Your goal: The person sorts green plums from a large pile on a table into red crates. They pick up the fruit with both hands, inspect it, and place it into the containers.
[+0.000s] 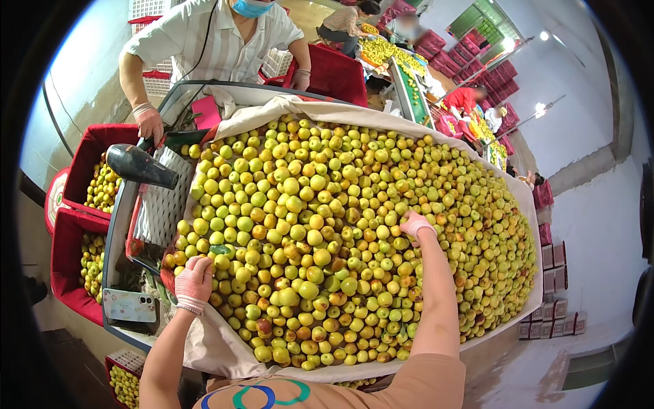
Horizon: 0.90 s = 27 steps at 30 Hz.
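Note:
A large heap of yellow-green, brown-blotched jujubes [314, 236] covers a cloth-lined sorting table in front of me. My left hand [194, 282], in a pink-and-white striped glove, is curled at the near left edge of the fruit, beside a green leaf [219, 249]. Its fingertips face away, so any fruit in it is hidden. Farther out, my right hand [416, 225], gloved the same way, reaches down into the middle of the heap. Its fingers touch the fruit there, and whether they grip one is hidden. Beige cloth [219, 337] lines the table rim.
Opposite, a masked co-worker's hand [148, 121] holds a black hair dryer [143, 166] over a white foam-net chute [162, 197]. Red-lined crates [69, 260] of fruit stand left, below a phone [129, 305] and near a pink pad [206, 112]. Other people work farther back.

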Each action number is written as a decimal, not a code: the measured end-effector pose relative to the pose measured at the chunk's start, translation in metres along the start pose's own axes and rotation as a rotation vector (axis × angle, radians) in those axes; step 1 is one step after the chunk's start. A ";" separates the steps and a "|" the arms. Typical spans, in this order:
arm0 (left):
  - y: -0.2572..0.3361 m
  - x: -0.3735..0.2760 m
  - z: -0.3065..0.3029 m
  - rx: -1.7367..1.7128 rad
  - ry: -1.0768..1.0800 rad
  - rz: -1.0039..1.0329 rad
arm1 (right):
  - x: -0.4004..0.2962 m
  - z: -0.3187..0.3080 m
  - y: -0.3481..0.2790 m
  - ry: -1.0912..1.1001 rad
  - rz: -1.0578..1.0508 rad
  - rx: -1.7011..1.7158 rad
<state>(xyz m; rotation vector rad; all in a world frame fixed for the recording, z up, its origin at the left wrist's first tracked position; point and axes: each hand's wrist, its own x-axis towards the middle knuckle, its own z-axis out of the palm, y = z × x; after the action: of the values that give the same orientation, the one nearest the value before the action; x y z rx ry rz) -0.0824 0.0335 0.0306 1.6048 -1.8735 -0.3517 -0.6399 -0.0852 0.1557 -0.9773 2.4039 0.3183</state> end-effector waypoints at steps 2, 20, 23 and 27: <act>0.001 0.002 0.002 0.001 0.001 0.013 | 0.009 0.008 0.009 0.035 -0.013 0.100; -0.007 -0.002 0.004 -0.009 -0.003 0.012 | -0.025 -0.004 0.012 -0.030 -0.113 -0.589; -0.004 -0.001 0.003 -0.010 -0.004 0.017 | -0.007 -0.009 0.017 -0.005 -0.229 -0.001; -0.001 -0.001 -0.004 -0.026 -0.006 0.003 | 0.011 0.010 -0.053 -0.079 -0.633 0.748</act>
<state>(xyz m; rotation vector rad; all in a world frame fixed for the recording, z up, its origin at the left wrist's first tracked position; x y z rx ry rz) -0.0791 0.0347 0.0336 1.5858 -1.8682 -0.3781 -0.6054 -0.1247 0.1402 -1.2236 1.7608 -0.7011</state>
